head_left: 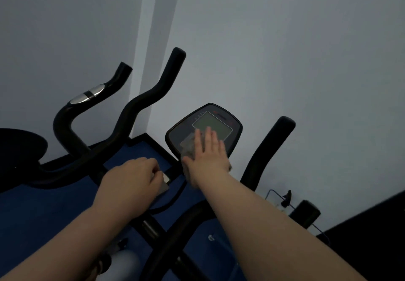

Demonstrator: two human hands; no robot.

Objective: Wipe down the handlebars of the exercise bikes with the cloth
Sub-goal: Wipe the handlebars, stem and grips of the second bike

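My right hand (208, 156) lies flat with fingers spread, pressing a grey cloth (187, 147) against the black console (221, 123) of the near exercise bike. My left hand (131, 182) is closed around the bike's left handlebar grip, where a silver sensor pad (166, 181) shows at my fingertips. The right handlebar (278, 136) rises bare beside the console. To the left, two more curved black handlebars stand up: a tall one (153, 92) and one with a silver sensor (87, 96).
A pale wall stands close behind the bikes, with a corner strip (151, 28). Blue floor (43, 210) lies below. A dark round shape (19, 149) sits at the far left. A black block (304, 212) and thin wire (274, 193) are at lower right.
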